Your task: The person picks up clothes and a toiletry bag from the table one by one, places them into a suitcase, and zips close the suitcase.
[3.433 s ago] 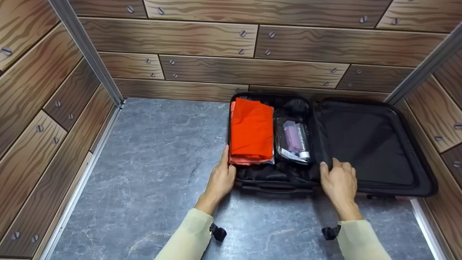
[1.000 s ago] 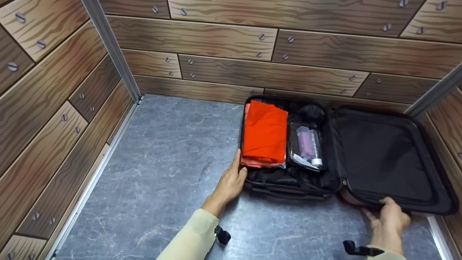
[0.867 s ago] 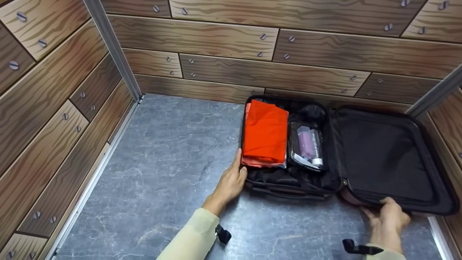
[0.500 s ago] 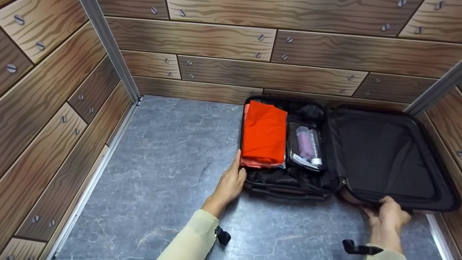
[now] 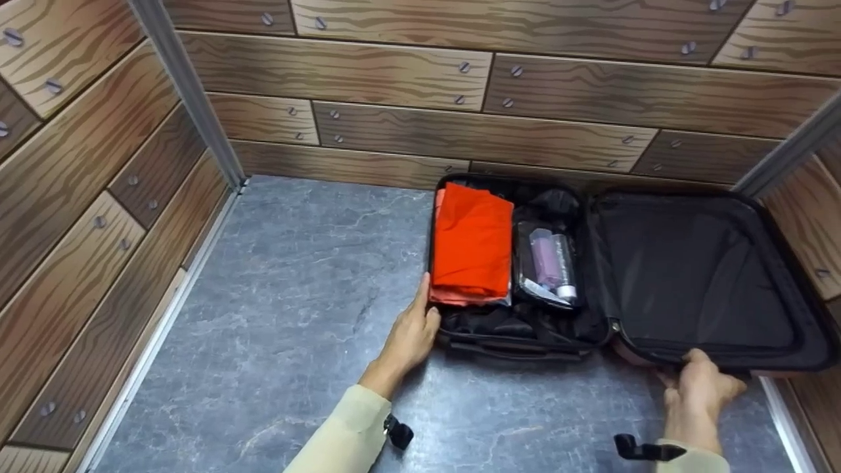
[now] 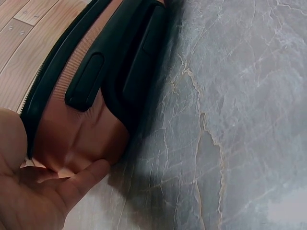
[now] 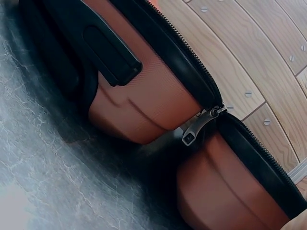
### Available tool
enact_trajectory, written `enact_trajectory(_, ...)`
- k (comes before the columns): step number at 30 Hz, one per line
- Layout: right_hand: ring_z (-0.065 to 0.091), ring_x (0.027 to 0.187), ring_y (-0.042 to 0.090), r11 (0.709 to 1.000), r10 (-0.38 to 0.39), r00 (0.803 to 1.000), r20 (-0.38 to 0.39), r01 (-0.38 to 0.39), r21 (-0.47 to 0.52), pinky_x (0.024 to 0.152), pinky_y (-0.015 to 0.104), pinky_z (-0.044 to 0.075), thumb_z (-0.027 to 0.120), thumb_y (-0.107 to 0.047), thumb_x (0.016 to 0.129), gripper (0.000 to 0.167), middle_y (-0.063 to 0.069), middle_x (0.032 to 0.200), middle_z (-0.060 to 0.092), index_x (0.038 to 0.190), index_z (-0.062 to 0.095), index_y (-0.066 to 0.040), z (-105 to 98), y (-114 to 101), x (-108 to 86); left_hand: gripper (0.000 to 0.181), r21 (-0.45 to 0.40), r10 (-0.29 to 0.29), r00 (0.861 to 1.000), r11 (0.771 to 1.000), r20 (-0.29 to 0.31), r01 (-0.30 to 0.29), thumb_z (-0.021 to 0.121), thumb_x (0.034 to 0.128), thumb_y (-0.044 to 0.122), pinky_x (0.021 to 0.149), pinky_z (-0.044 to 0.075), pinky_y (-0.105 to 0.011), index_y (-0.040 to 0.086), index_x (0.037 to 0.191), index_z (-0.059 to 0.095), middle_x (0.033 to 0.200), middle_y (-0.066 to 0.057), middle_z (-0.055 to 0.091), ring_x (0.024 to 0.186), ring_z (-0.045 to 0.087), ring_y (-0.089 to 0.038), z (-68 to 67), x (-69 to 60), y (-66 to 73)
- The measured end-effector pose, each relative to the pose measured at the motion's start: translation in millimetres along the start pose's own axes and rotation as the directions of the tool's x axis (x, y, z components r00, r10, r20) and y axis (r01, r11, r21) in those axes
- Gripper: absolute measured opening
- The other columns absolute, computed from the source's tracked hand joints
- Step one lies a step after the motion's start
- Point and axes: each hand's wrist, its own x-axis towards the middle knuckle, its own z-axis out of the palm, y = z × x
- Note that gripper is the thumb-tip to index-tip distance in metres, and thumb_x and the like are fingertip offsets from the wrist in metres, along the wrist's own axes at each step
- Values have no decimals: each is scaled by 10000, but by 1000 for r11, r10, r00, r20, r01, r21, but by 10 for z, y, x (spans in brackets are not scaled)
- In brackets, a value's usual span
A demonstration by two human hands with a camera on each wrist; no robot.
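Note:
An open suitcase (image 5: 519, 328) lies against the back wall in the head view, with a black interior and a copper-coloured shell. Its lid (image 5: 696, 282) is folded out to the right. In the left half sit folded orange-red cloth (image 5: 470, 243) and a clear pouch (image 5: 529, 263) with a purple item and a white-capped tube. My left hand (image 5: 410, 335) holds the front left corner, thumb by the rim, fingers along the outer side. My right hand (image 5: 700, 387) grips the lid's front edge, thumb on top, fingers below and mostly hidden. Its wrist view shows the zipper pull (image 7: 199, 127) between the halves.
Grey marbled floor (image 5: 309, 276) extends left and in front of the suitcase. Wood-patterned panels (image 5: 368, 125) enclose the space at the back and both sides. The lid's right side lies close to the right wall (image 5: 808, 243).
My right hand has moved from the inner middle of the suitcase to the lid's front edge. Since half a second ago the lid's outer side has risen slightly. My left hand stays at the corner.

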Motion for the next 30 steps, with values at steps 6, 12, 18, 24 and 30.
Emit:
enact_trajectory(6, 540, 1156, 100, 1000, -12, 1000, -3, 12, 11, 636, 354, 625, 510, 16, 955, 1086, -92, 1512, 286, 1636, -243, -370, 63, 16, -8, 711, -3, 6, 1000, 1000, -13, -6, 446, 1069, 174, 1232, 378, -476, 172, 1712, 140, 1648, -203, 395, 1481, 468, -353, -35, -28, -10)
enact_trajectory(12, 524, 1166, 95, 999, -39, 999, -3, 39, 22, 635, 334, 616, 510, 21, 968, 1042, -113, 1449, 316, 1644, -185, -362, 54, -24, -37, 713, -1, 2, 1000, 1000, -11, -2, 446, 1072, 180, 1233, 378, -470, 193, 1713, 134, 1647, -199, 398, 1479, 469, -357, -19, -20, 12)
enact_trajectory(18, 237, 1502, 46, 995, -51, 999, -3, 51, -83, 1117, 206, 404, 523, -59, 1009, 1066, -97, 1724, 75, 1617, -314, -314, 23, -41, -110, 701, 7, 11, 1000, 1000, -10, -11, 451, 1067, 174, 1211, 408, -480, 144, 1707, 165, 1625, -215, 427, 1447, 507, -368, -8, -11, 22)
enact_trajectory(24, 316, 1475, 45, 995, -93, 995, -46, 91, -45, 1165, 176, 317, 588, -22, 977, 999, -156, 1621, 280, 1664, -53, -359, 51, -96, -162, 708, 10, 18, 1000, 1000, -11, -18, 456, 1065, 169, 1202, 418, -485, 158, 1708, 161, 1618, -227, 434, 1433, 521, -375, -5, -10, 27)
enact_trajectory(30, 418, 1336, 44, 985, -171, 981, -92, 172, -6, 1051, 138, 387, 640, 53, 891, 877, -176, 1339, 403, 1595, 200, -228, 98, -156, -217, 710, 6, 16, 1000, 1000, -8, -16, 456, 1063, 170, 1204, 416, -486, 163, 1709, 161, 1621, -224, 432, 1439, 516, -373, -5, -7, 35)
